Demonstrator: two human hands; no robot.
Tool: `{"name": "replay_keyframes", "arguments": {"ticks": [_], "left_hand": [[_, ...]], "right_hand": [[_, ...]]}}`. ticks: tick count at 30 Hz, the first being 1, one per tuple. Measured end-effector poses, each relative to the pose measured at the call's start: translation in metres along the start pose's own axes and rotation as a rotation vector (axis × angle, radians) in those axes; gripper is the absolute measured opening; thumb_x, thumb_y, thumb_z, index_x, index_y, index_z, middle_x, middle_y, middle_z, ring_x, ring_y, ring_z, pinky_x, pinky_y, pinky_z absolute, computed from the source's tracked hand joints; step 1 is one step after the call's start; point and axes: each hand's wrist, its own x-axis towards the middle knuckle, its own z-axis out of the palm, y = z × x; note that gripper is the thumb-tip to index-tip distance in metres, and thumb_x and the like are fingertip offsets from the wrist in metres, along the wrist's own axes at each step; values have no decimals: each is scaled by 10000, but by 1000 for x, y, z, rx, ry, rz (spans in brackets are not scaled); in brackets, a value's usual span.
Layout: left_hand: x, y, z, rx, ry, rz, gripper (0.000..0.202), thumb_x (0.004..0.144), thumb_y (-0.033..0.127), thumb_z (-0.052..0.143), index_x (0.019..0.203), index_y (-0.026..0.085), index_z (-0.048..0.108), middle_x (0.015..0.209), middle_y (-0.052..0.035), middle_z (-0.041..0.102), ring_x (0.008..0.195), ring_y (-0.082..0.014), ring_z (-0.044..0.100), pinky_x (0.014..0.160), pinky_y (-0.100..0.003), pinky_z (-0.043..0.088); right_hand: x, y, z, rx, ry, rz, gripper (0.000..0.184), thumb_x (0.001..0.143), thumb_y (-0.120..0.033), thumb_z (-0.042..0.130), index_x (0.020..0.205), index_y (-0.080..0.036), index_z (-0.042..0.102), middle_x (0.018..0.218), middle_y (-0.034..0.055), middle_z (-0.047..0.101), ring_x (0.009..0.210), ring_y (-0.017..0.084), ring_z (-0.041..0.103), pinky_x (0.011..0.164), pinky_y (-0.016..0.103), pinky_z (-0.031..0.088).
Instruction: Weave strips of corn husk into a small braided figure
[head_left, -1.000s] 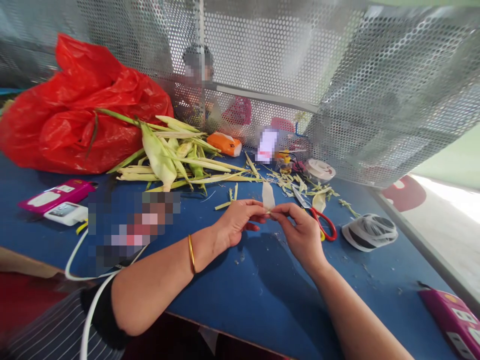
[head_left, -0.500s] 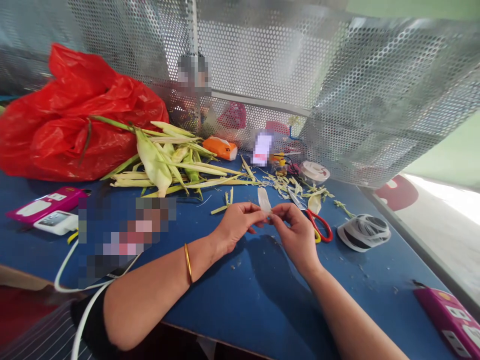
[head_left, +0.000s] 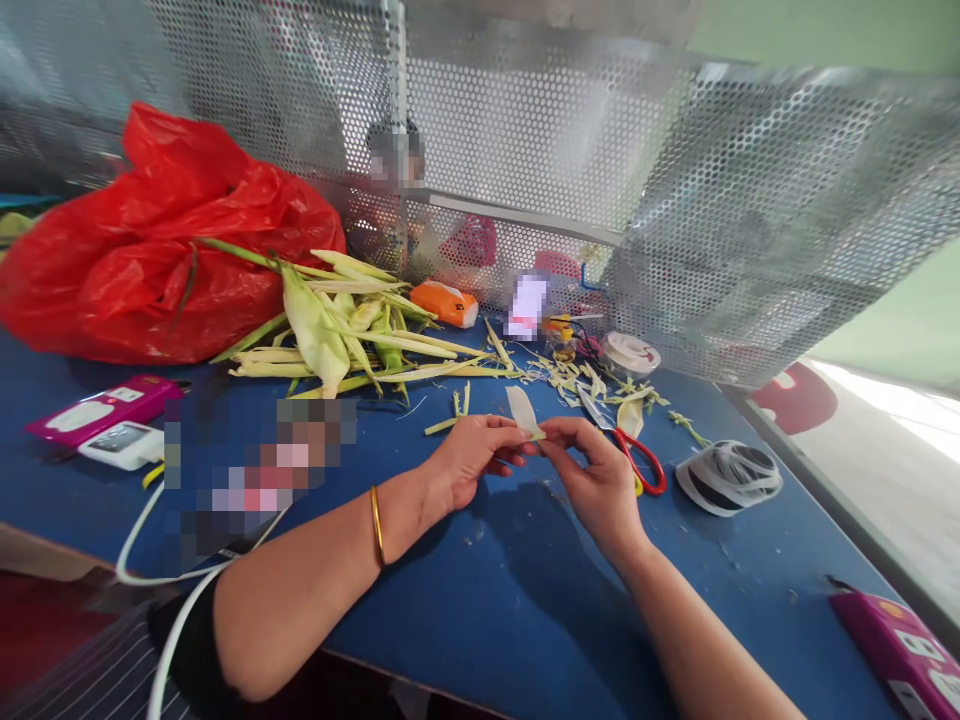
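Pinched between the fingertips of both hands is a small pale piece of corn husk (head_left: pixel 521 408), shaped like a petal and pointing up. My left hand (head_left: pixel 476 455) grips its lower end from the left, thumb against fingers. From the right, my right hand (head_left: pixel 596 480) pinches the same end, close to the left fingertips. Red-handled scissors (head_left: pixel 651 470) lie partly hidden behind my right hand. Cut husk scraps (head_left: pixel 566 375) are scattered beyond the hands, and a short green strip (head_left: pixel 442 426) rests near the left one.
A heap of corn husks (head_left: pixel 311 320) lies before a red plastic bag (head_left: pixel 172 270). Farther back are an orange tissue pack (head_left: pixel 444 303), a lit phone (head_left: pixel 527 305) and a white tape roll (head_left: pixel 631 353). A plastic-wrapped roll (head_left: pixel 727 478) stands right; a white cable (head_left: pixel 169 635) runs left.
The husk piece has tipped to the left and turned slightly in my fingers. My hands stay together, and the whole view has shifted a little.
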Motion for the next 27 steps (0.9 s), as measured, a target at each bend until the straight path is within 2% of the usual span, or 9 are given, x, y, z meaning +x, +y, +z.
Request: {"name": "replay_keyframes", "arguments": {"ticks": [5, 10, 14, 20, 27], "left_hand": [[0, 0, 0, 15, -37, -5, 102, 669, 216, 717, 693, 142, 651, 667, -17, 658, 553, -78, 543, 517, -209, 360], [-1, -1, 0, 33, -30, 3, 94, 660, 201, 700, 684, 148, 626, 664, -19, 653, 564, -87, 545, 525, -217, 365], [-2, -1, 1, 60, -16, 35, 78, 680, 199, 678, 703, 157, 616, 672, -23, 668, 576, -96, 559, 538, -222, 382], [-4, -1, 5, 260, 1, 206, 86, 731, 219, 639, 672, 160, 657, 686, -31, 677, 591, -101, 563, 541, -215, 389], [-6, -1, 8, 359, 11, 272, 142, 756, 193, 642, 617, 166, 651, 635, -15, 670, 577, -106, 565, 551, -216, 403]], "right_hand": [[0, -1, -2, -66, -22, -97, 99, 887, -215, 577, 919, -246, 665, 834, 27, 659, 766, 182, 622, 703, 308, 500], [0, -2, -3, -100, -55, -119, 140, 905, -196, 548, 819, -243, 649, 827, 23, 656, 784, 184, 618, 720, 302, 486], [-2, 1, -1, -72, -22, -49, 89, 885, -203, 582, 825, -228, 644, 829, 17, 668, 793, 177, 614, 733, 293, 476], [-1, -1, 1, 17, 18, 156, 82, 838, -267, 636, 797, -197, 647, 733, 10, 672, 691, 168, 609, 659, 286, 467], [0, -1, 1, 65, 22, 168, 98, 825, -277, 632, 768, -197, 628, 701, 1, 639, 669, 164, 597, 653, 294, 465]]}}
